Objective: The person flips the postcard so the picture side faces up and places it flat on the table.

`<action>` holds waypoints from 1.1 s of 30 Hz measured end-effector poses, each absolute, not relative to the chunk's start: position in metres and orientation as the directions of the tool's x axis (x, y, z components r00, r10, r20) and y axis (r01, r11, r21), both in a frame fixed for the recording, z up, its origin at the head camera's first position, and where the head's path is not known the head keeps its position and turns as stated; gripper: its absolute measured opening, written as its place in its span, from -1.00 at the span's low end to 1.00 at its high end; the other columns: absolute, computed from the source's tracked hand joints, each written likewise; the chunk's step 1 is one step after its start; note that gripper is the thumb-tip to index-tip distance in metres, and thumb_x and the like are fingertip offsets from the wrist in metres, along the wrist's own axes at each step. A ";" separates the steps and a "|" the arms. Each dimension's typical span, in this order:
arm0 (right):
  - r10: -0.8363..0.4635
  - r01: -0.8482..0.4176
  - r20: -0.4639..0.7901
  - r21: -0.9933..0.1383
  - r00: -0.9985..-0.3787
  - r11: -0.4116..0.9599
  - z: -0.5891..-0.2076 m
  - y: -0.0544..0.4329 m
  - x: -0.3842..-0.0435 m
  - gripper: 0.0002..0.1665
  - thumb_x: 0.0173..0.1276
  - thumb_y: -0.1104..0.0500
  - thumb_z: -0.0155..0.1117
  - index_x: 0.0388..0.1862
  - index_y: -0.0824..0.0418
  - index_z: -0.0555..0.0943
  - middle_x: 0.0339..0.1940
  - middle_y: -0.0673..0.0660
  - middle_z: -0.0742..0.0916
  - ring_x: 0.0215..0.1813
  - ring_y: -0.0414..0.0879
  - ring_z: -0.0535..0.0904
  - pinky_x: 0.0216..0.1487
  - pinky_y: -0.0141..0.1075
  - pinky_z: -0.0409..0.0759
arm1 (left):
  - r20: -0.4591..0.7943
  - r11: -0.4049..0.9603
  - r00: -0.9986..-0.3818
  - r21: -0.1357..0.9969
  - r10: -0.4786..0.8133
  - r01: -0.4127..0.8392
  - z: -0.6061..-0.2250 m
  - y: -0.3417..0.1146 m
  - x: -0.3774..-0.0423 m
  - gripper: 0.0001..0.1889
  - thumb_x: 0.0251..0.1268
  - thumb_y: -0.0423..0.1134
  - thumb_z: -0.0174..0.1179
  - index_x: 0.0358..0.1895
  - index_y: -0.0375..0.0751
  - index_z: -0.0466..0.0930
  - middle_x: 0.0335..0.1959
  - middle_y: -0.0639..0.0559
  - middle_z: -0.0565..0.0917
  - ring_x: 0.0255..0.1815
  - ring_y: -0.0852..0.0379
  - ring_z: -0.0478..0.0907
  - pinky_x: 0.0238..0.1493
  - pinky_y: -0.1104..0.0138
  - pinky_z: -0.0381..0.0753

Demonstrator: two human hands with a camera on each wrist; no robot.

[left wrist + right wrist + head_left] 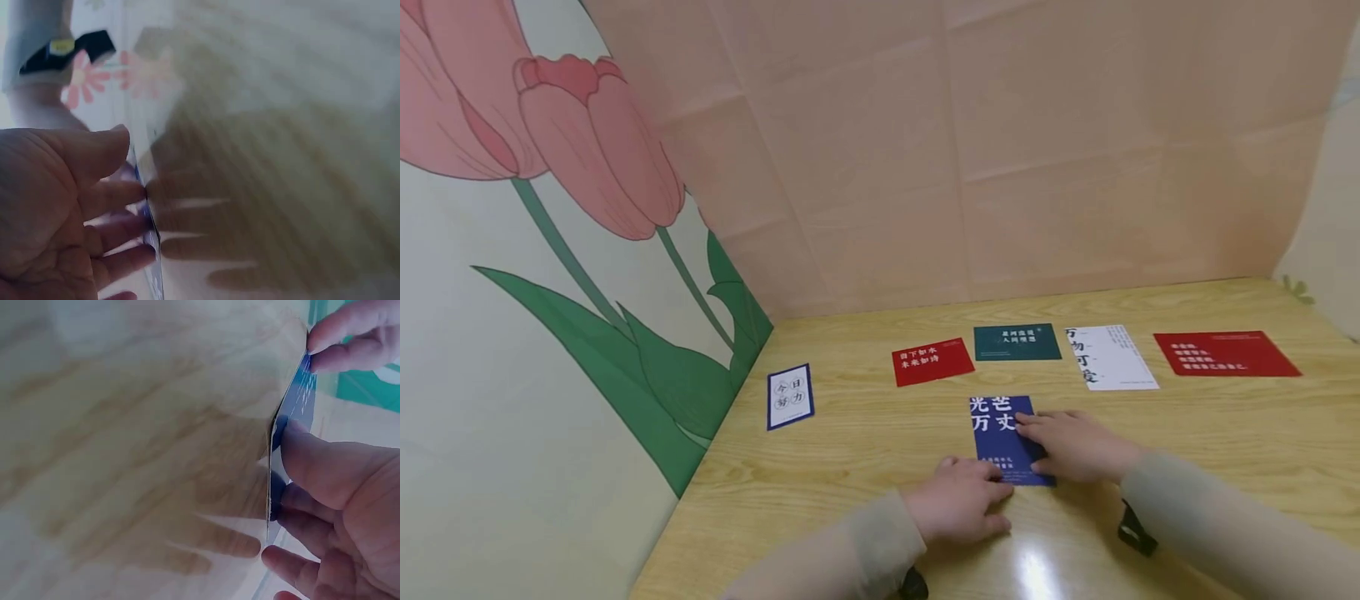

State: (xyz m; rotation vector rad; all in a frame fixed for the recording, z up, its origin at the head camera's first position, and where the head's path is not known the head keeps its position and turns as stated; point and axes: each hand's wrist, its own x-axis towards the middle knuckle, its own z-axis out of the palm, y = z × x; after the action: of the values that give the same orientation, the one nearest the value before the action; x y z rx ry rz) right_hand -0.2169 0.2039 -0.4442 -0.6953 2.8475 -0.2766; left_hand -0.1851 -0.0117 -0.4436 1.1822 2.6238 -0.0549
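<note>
A dark blue card [996, 442] with white Chinese characters lies on the wooden table in front of me. My left hand [958, 502] rests at its lower left corner, fingertips touching the card and the tabletop. Along the card's right side, my right hand [1075, 446] lays its fingertips on the surface. Seen from the right wrist, the blue card [301, 394] lies under the right thumb and fingers, with fingers of the left hand [356, 337] at its far end. The left wrist view shows the left hand [56, 206] with fingers extended against the table.
Behind the blue card, a red card [932, 362], a green card [1017, 342], a white card [1116, 358] and another red card [1225, 354] form a row. A blue-bordered white card [790, 397] lies at the left. A pink cloth [880, 167] hangs behind the table [850, 450].
</note>
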 end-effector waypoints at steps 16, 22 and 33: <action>-0.633 -0.616 -0.030 -0.199 -0.773 0.762 -0.448 0.159 -0.192 -0.68 0.37 0.01 0.22 0.03 0.06 0.67 0.05 0.03 0.69 0.10 0.00 0.59 0.15 0.01 0.48 | -0.223 0.745 -0.720 0.054 0.658 0.664 -0.451 -0.060 -0.160 -0.34 0.35 0.28 -0.02 0.41 0.03 0.31 0.40 0.13 0.31 0.39 0.15 0.24 0.30 0.11 0.26; -0.662 -0.636 -0.077 -0.216 -0.746 0.741 -0.443 0.123 -0.191 -0.55 0.44 -0.10 0.11 0.23 0.01 0.57 0.21 -0.06 0.61 0.30 -0.01 0.44 0.32 0.04 0.30 | -0.238 0.808 -0.773 0.113 0.588 0.579 -0.450 -0.094 -0.150 -0.35 0.38 0.28 -0.07 0.39 -0.02 0.35 0.36 0.09 0.35 0.36 0.10 0.26 0.30 0.04 0.25; -0.674 -0.665 -0.078 -0.116 -0.734 0.738 -0.450 0.054 -0.222 -0.53 0.49 -0.04 0.03 0.32 0.01 0.49 0.31 -0.04 0.54 0.39 0.01 0.35 0.38 0.00 0.23 | -0.158 0.919 -0.905 0.086 0.395 0.386 -0.450 -0.136 -0.169 -0.39 0.38 0.18 0.01 0.29 -0.20 0.46 0.33 -0.09 0.43 0.31 -0.09 0.36 0.23 -0.07 0.21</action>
State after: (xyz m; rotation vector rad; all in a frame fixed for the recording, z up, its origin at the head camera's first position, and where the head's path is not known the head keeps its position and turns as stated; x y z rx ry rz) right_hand -0.2224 0.0544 -0.4497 -1.0909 2.8203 -0.1210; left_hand -0.1688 -0.1362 -0.4499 0.5963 2.9068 0.0783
